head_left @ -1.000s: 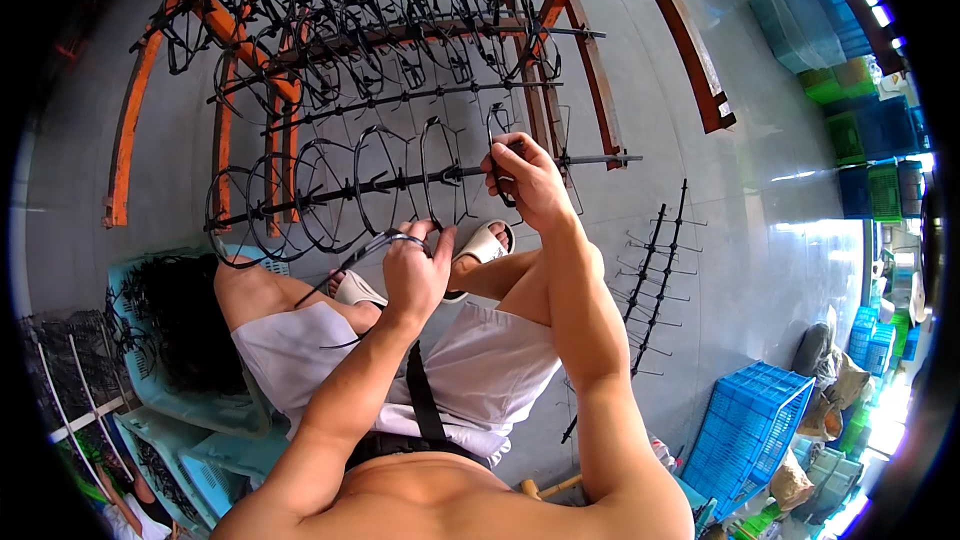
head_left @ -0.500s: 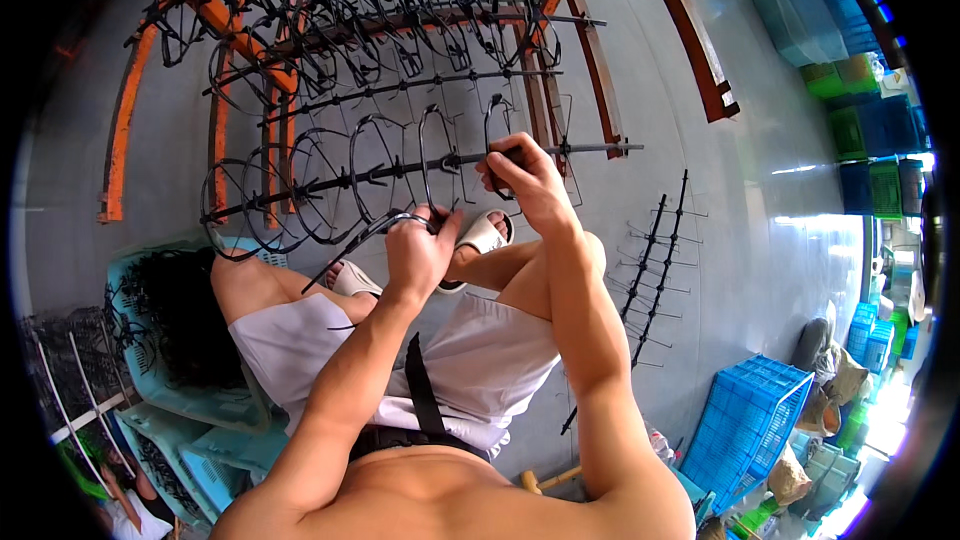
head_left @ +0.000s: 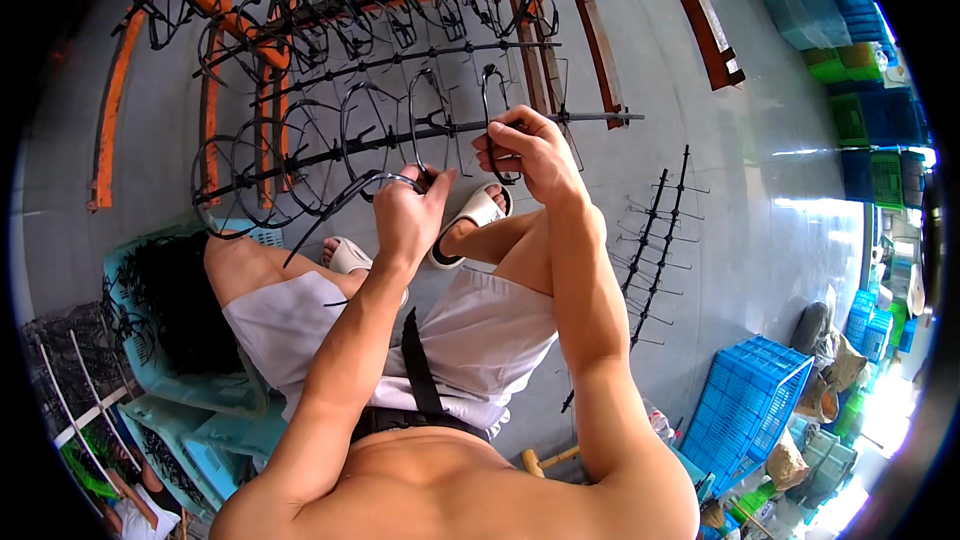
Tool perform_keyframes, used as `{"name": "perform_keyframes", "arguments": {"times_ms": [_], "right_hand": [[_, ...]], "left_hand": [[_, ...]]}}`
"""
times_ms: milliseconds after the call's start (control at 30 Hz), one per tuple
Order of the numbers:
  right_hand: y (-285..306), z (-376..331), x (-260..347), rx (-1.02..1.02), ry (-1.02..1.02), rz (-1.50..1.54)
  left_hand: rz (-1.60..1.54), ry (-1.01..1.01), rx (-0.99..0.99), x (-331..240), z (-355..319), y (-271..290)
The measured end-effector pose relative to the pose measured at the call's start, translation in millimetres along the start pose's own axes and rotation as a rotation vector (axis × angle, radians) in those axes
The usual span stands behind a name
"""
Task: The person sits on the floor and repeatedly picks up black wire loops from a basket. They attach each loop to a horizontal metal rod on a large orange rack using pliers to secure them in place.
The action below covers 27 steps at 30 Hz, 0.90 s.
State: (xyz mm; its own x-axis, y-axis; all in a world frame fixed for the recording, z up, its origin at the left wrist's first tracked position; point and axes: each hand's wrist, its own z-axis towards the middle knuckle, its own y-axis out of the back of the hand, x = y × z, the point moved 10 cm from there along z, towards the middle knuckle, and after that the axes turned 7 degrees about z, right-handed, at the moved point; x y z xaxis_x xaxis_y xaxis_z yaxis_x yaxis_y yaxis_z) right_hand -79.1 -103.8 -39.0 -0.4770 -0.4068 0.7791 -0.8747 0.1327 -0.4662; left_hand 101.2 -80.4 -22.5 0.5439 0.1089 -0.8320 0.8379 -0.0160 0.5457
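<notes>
A long black hanging rod (head_left: 455,128) with short prongs runs across in front of me. Several thin black curved loops (head_left: 348,120) hang from its left half. My right hand (head_left: 537,155) pinches a narrow black loop (head_left: 487,90) against the rod, right of the others. Below the rod, my left hand (head_left: 408,210) is closed around a few loose black curved strips (head_left: 340,202), whose ends trail to the lower left. Its fingertips are close to the bottom of a hanging loop (head_left: 413,110); whether they touch it I cannot tell.
An orange metal rack (head_left: 215,15) crowded with black loops stands ahead. Two pronged rods (head_left: 650,250) lie on the floor at right. A blue crate (head_left: 745,410) is at lower right. A pale teal crate (head_left: 150,365) holding a dark tangled heap sits by my left knee.
The whole view has shifted, so the rod and both hands appear higher. My left hand has come slightly closer to the rod. Both hands keep their grips.
</notes>
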Motion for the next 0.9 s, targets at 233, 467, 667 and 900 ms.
{"name": "perform_keyframes", "arguments": {"times_ms": [233, 467, 667, 900], "right_hand": [[-3, -4, 8, -0.034, -0.013, -0.053], [-1, -6, 6, -0.019, -0.04, -0.041], [2, -5, 23, -0.11, 0.096, -0.121], [-65, -83, 37, -0.003, 0.65, -0.738]], "left_hand": [[0.047, -0.005, -0.022, 5, -5, 1], [0.052, 0.025, 0.001, 3, -5, 0], [0.085, -0.004, 0.057, 5, -5, -5], [-0.146, -0.356, 0.076, -45, -63, 44]]}}
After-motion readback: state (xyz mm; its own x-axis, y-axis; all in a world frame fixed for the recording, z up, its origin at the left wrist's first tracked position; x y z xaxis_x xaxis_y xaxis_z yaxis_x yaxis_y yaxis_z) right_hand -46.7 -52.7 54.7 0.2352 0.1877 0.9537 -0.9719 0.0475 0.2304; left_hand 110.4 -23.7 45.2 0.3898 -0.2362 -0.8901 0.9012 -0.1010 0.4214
